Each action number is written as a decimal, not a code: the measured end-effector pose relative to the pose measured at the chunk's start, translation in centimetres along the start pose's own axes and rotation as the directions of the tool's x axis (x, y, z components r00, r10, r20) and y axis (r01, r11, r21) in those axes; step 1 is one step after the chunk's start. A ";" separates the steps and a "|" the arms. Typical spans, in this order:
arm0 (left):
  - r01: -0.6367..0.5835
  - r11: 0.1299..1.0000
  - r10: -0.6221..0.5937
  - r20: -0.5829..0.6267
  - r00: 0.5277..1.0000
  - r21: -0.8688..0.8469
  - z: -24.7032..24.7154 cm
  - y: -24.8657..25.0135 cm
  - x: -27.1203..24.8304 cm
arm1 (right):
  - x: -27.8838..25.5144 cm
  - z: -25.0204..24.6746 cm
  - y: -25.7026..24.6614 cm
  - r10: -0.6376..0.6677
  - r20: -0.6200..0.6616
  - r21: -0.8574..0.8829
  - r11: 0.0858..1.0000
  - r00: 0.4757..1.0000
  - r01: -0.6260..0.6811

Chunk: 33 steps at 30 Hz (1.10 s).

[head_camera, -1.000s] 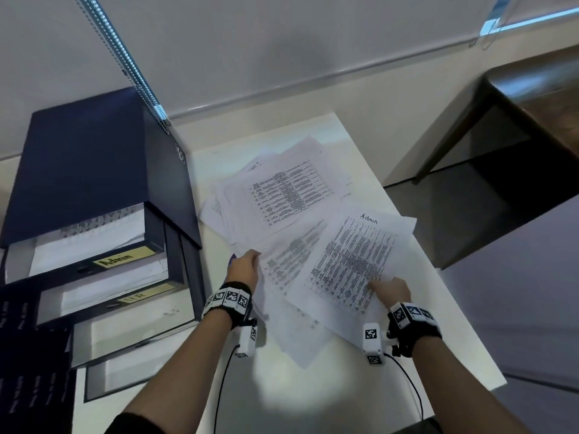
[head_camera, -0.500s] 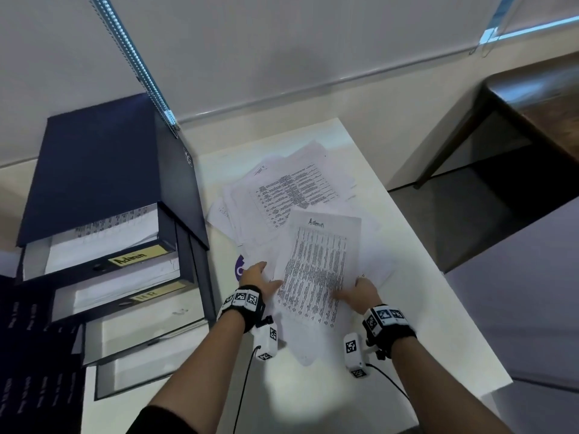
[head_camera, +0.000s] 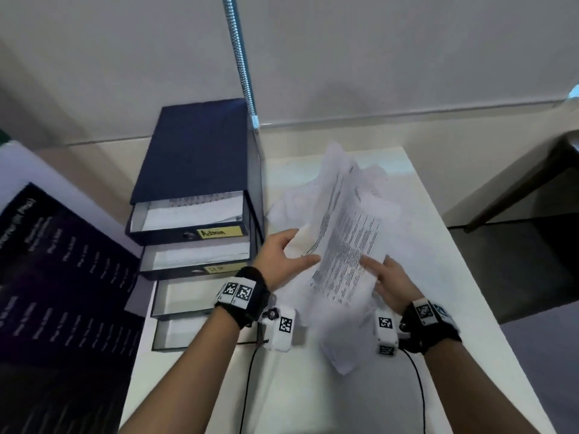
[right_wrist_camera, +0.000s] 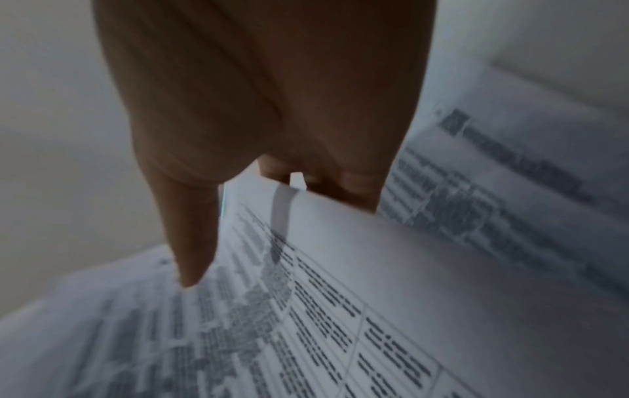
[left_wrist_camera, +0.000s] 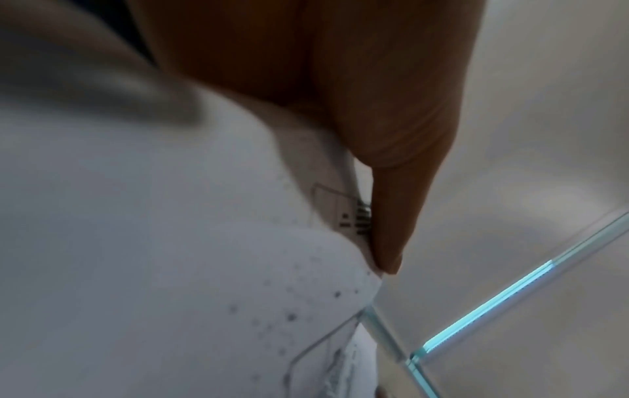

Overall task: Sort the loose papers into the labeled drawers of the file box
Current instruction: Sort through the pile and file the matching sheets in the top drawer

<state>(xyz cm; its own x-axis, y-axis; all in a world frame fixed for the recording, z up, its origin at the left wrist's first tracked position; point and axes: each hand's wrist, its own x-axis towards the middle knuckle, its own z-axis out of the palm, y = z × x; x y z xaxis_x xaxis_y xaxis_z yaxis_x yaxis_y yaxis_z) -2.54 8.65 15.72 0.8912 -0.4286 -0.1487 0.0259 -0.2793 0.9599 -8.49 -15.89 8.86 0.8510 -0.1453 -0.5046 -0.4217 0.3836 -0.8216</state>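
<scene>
I hold a printed sheet of papers (head_camera: 344, 245) tilted up above the white table (head_camera: 344, 396). My left hand (head_camera: 293, 252) pinches its left edge, thumb in front and fingers behind. My right hand (head_camera: 383, 277) grips the lower right edge, one finger lying on the print. The left wrist view shows my thumb (left_wrist_camera: 391, 215) pressed on the paper (left_wrist_camera: 170, 242). In the right wrist view a finger (right_wrist_camera: 194, 242) lies on the printed sheet (right_wrist_camera: 340, 309). More loose papers (head_camera: 380, 189) lie behind. The navy file box (head_camera: 197, 158) stands to the left, with its "Admin" drawer (head_camera: 219, 232) and the labelled drawer below (head_camera: 216, 268) pulled out.
Two lower drawers (head_camera: 188, 296) also stick out, without readable labels. A dark printed board (head_camera: 62, 277) leans left of the box. A metal conduit (head_camera: 241, 57) runs down the wall behind. A dark wooden table (head_camera: 532, 189) stands to the right, past the white table's edge.
The sheet that lay flat under both hands has been picked up and tilted upright. My view has swung left, so the file box sits nearer the middle.
</scene>
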 end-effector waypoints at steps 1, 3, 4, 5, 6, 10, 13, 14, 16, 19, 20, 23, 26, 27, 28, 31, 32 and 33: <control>-0.033 0.999 0.033 -0.004 0.999 -0.017 -1.2 1.1 -1.0 | 0.0 1.2 -0.3 -0.010 0.047 0.038 0.999 0.999 0.008; -0.090 0.993 0.088 -0.022 0.996 -0.082 -3.5 3.1 -3.0 | -0.2 3.8 -0.8 -0.018 0.108 0.105 0.994 0.994 0.007; -0.106 0.987 0.101 -0.044 0.994 -0.119 -4.6 4.0 -4.1 | -0.5 5.3 -1.3 -0.037 0.158 0.108 0.994 0.987 0.020; -0.123 0.980 0.112 -0.074 0.991 -0.159 -5.7 4.5 -5.1 | -0.7 6.9 -1.6 -0.061 0.220 0.118 0.992 0.974 0.035; -0.138 0.973 0.119 -0.110 0.987 -0.188 -6.9 4.7 -6.1 | -1.1 8.5 -1.8 -0.081 0.287 0.134 0.990 0.954 0.044; -0.154 0.952 0.084 -0.257 0.963 -0.266 -12.0 2.8 -9.5 | -3.5 14.9 -3.3 -0.111 0.371 0.041 0.994 0.922 0.103; -0.058 0.945 -0.063 -0.354 0.933 -0.321 -15.9 -0.4 -12.5 | -4.4 17.8 -3.3 -0.188 0.397 -0.131 0.957 0.898 0.258; -0.027 0.946 -0.105 -0.383 0.918 -0.324 -16.9 -1.0 -13.6 | -4.7 18.6 -3.2 -0.189 0.420 -0.165 0.946 0.887 0.279; 0.023 0.958 -0.145 -0.415 0.898 -0.285 -18.4 -2.6 -15.5 | -5.3 20.1 -2.6 -0.158 0.477 -0.209 0.935 0.864 0.286; 0.096 0.975 -0.172 -0.407 0.897 -0.201 -20.0 -4.9 -17.7 | -6.1 22.2 -1.2 -0.111 0.530 -0.229 0.936 0.841 0.268; 0.104 0.974 -0.180 -0.400 0.899 -0.204 -20.3 -5.5 -18.2 | -6.3 22.8 -0.8 -0.114 0.521 -0.236 0.933 0.846 0.271; 0.095 0.941 -0.229 -0.402 0.886 -0.326 -21.4 -6.1 -19.2 | -6.6 24.3 -0.2 -0.105 0.483 -0.243 0.938 0.869 0.248; 0.073 0.877 -0.287 -0.395 0.873 -0.476 -22.2 -5.7 -19.2 | -7.0 25.4 -0.6 -0.025 0.472 -0.239 0.959 0.881 0.155; 0.065 0.867 -0.291 -0.395 0.872 -0.494 -22.4 -5.4 -19.1 | -7.3 25.8 -1.1 0.006 0.459 -0.240 0.964 0.889 0.117; 0.060 0.861 -0.294 -0.397 0.869 -0.505 -22.5 -5.1 -19.1 | -7.6 26.0 -1.7 0.038 0.452 -0.237 0.968 0.891 0.079; 0.047 0.848 -0.286 -0.383 0.878 -0.528 -22.8 -3.9 -18.8 | -8.1 25.9 -3.2 0.112 0.461 -0.258 0.966 0.880 0.012; 0.046 0.837 -0.285 -0.364 0.887 -0.545 -22.8 -3.5 -18.6 | -8.3 26.0 -3.6 0.133 0.477 -0.277 0.961 0.869 0.005; 0.051 0.821 -0.293 -0.342 0.893 -0.568 -23.0 -3.2 -18.3 | -8.5 26.2 -3.9 0.159 0.500 -0.300 0.954 0.851 -0.002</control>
<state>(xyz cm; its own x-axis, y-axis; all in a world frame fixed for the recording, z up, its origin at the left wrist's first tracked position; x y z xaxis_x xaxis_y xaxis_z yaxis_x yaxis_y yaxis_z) -8.54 37.16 20.79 0.9431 -0.0064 -0.3325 0.3245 0.2370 0.9157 -5.90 7.77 23.29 0.8139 0.3934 -0.4276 -0.4979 0.0927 -0.8623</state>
